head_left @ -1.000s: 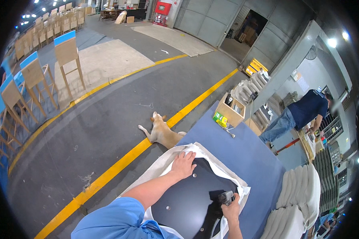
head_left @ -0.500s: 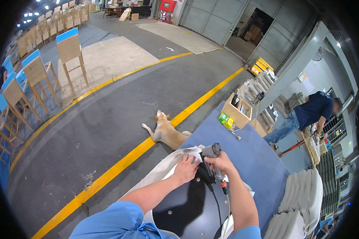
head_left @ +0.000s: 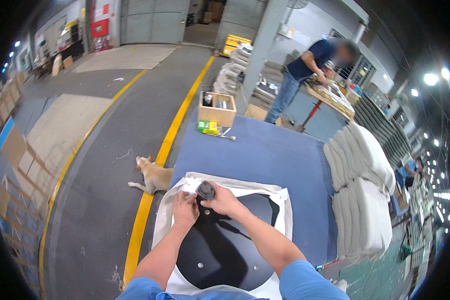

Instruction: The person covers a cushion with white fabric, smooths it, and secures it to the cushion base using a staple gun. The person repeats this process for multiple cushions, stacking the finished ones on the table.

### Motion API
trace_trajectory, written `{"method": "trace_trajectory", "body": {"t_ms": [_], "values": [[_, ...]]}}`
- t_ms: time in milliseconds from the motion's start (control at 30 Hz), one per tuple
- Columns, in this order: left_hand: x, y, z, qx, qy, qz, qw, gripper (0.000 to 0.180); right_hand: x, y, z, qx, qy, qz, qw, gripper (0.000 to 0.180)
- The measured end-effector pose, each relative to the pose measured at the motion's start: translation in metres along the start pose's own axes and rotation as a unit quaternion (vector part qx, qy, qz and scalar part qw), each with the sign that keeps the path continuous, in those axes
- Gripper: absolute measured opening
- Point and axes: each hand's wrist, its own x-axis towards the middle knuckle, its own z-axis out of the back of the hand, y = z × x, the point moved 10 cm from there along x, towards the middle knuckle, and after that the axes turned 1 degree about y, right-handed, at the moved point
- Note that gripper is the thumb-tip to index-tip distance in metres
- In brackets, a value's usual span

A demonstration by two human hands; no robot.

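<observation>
Bare forearms, short blue sleeves

The left hand (head_left: 185,210) and right hand (head_left: 224,201) are ungloved, with no watch or rings showing; both forearms are uncovered up to short sleeves of plain light-blue cloth at the lower edge.

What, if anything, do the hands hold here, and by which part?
The right hand grips a dark handheld power tool by its body; the left hand presses the white fabric beside it.

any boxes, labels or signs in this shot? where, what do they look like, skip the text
Small packet: far end of the blue table, rectangular, green and yellow.
Cardboard box: just behind it, open-topped, brown.
Red panel: far wall, top left, upright rectangle.
Yellow crate: by the doorway, low and boxy.
Wall notices: on the grey pillar wall, pale sheets.
</observation>
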Motion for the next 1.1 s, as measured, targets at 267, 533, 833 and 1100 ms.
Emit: {"method": "trace_trajectory", "body": {"t_ms": [267,533,833,1100], "values": [[-0.004,-0.014,0.0,0.037,-0.005,-0.002,0.999,0.032,-0.214,-0.121,0.178,0.037,-0.233,-0.187,0.954,0.078],[0.006,-0.133,-0.023,-0.052,-0.062,-0.211,0.974,0.028,-0.368,-0.288,0.186,-0.178,-0.195,-0.465,0.845,0.087],[0.062,-0.304,-0.215,-0.091,0.244,-0.272,0.926,0.025,-0.315,-0.272,0.168,-0.006,-0.208,-0.272,0.94,0.057],[0.049,-0.327,-0.281,0.005,0.316,-0.347,0.883,0.017,-0.2,-0.358,0.146,0.192,-0.274,-0.292,0.896,0.038]]}}
